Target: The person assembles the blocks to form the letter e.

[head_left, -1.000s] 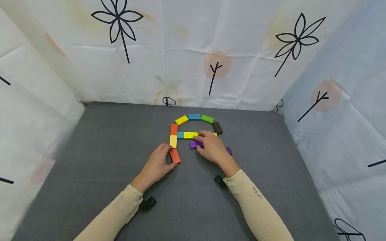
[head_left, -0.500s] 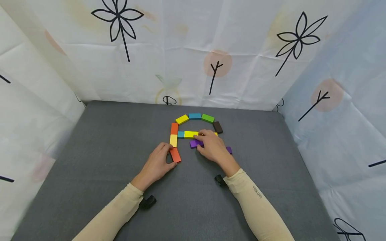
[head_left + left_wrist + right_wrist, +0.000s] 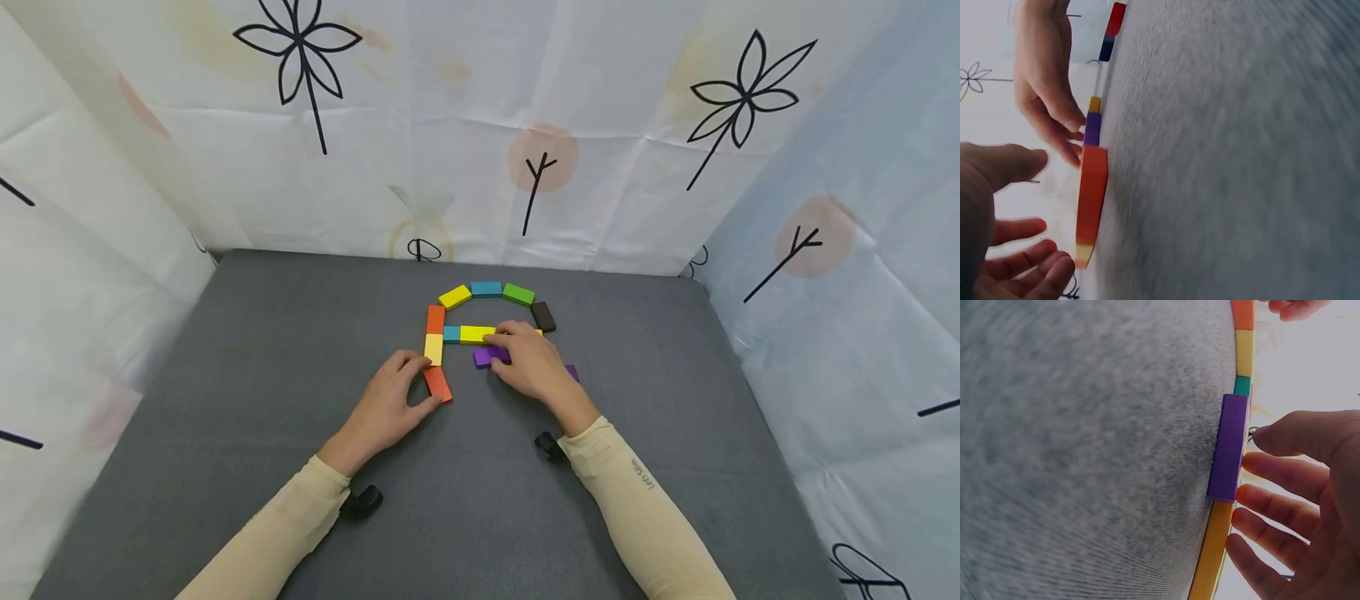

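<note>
My left hand (image 3: 384, 408) hovers round the lower orange block (image 3: 438, 385), thumb near its front end and fingertips by its back end. The left wrist view shows a gap between the thumb and that orange block (image 3: 1091, 197). Loosely bent, my right hand (image 3: 534, 364) is over a purple block (image 3: 484, 358). In the right wrist view its fingertips lie close behind the purple block (image 3: 1229, 450), with the thumb apart; whether they touch is unclear. A cream block (image 3: 433, 350) and an upper orange block (image 3: 436, 319) continue the left column. My right hand partly hides the middle row.
Yellow (image 3: 454, 297), blue (image 3: 487, 289), green (image 3: 519, 294) and dark brown (image 3: 543, 317) blocks curve across the top. A small blue block (image 3: 451, 334) and a yellow one (image 3: 476, 334) form the row below. Another purple block (image 3: 573, 372) shows beside my right wrist. White cloth walls surround the grey table (image 3: 285, 333).
My left hand has drawn back slightly from the lower orange block, its wrist shifting a little to the left. My right hand and the blocks stay as they were.
</note>
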Tool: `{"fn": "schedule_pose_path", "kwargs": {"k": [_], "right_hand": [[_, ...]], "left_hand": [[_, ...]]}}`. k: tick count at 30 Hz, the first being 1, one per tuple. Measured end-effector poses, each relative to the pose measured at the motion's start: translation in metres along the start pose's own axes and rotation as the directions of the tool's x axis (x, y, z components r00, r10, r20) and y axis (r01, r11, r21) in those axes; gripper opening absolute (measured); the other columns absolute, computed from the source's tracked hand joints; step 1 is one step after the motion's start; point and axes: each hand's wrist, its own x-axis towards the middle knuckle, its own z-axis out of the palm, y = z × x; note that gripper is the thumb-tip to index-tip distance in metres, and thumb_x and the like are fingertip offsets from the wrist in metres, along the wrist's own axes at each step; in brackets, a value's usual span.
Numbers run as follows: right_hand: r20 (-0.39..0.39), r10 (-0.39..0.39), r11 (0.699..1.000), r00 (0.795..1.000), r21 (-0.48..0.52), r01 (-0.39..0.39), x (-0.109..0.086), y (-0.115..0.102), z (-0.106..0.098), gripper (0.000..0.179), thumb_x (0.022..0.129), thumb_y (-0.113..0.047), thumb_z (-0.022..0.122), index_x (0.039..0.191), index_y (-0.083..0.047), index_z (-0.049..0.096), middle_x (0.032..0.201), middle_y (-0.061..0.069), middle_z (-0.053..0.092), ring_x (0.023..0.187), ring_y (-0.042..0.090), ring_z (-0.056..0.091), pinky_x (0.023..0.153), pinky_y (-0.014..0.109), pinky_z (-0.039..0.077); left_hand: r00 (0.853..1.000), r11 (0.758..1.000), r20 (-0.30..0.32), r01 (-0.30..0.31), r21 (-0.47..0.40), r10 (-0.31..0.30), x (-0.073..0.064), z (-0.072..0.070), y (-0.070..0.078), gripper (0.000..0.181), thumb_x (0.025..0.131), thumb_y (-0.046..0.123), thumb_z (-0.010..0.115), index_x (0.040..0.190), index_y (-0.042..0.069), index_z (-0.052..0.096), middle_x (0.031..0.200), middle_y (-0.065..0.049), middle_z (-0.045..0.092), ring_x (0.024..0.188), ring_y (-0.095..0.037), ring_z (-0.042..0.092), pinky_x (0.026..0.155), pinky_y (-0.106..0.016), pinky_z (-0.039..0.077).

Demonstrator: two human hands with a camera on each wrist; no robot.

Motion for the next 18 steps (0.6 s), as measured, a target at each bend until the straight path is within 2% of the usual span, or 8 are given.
{"fn": "schedule_pose_path", "kwargs": {"k": [4,9,11,15,18], "right_hand": [[0.004,-0.008,0.999,1.0,0.033,0.008,0.001,0.002,-0.003,0.044,0.103,-0.023,0.072,0.145,-0.012,0.072,0.143,0.008,0.064,0.131,0.028,0.057,0.11,0.048,0.051],[-0.057,-0.017,0.994,0.998,0.108,0.023,-0.002,0.006,-0.011,0.038,0.103,-0.014,0.073,0.14,-0.006,0.074,0.139,0.01,0.067,0.129,0.029,0.061,0.111,0.048,0.05],[-0.079,-0.029,0.993,0.996,0.114,0.038,-0.004,0.005,-0.016,0.037,0.102,-0.012,0.075,0.139,-0.006,0.074,0.137,0.01,0.068,0.128,0.029,0.062,0.111,0.047,0.051],[-0.069,-0.067,0.994,0.995,0.083,0.073,-0.006,0.001,-0.019,0.036,0.101,-0.009,0.076,0.136,-0.005,0.075,0.136,0.01,0.069,0.126,0.029,0.063,0.108,0.046,0.053],[-0.043,-0.088,0.995,0.995,0.047,0.09,-0.006,0.001,-0.015,0.035,0.1,-0.008,0.076,0.135,-0.006,0.076,0.136,0.01,0.069,0.126,0.029,0.063,0.108,0.046,0.053]], "left_hand": [[0.993,0.993,-0.006,-0.115,0.037,0.115,-0.005,-0.011,-0.006,0.057,0.095,0.026,0.087,0.143,0.003,0.067,0.141,-0.011,0.06,0.128,-0.03,0.058,0.108,-0.052,0.052],[0.971,0.966,0.043,-0.239,0.095,0.236,-0.01,-0.02,-0.009,0.063,0.095,0.033,0.085,0.148,0.006,0.066,0.148,-0.011,0.058,0.137,-0.03,0.054,0.111,-0.052,0.05],[0.957,0.952,0.072,-0.287,0.108,0.28,-0.012,-0.022,-0.011,0.064,0.096,0.035,0.084,0.15,0.007,0.065,0.15,-0.01,0.057,0.139,-0.03,0.054,0.113,-0.052,0.049],[0.919,0.911,0.132,-0.389,0.138,0.372,-0.013,-0.025,-0.013,0.064,0.095,0.035,0.084,0.149,0.004,0.065,0.152,-0.013,0.057,0.141,-0.032,0.053,0.115,-0.053,0.047],[0.899,0.885,0.17,-0.431,0.179,0.403,-0.014,-0.025,-0.014,0.063,0.095,0.036,0.084,0.146,0.003,0.067,0.151,-0.014,0.058,0.14,-0.033,0.054,0.115,-0.054,0.047]]}}
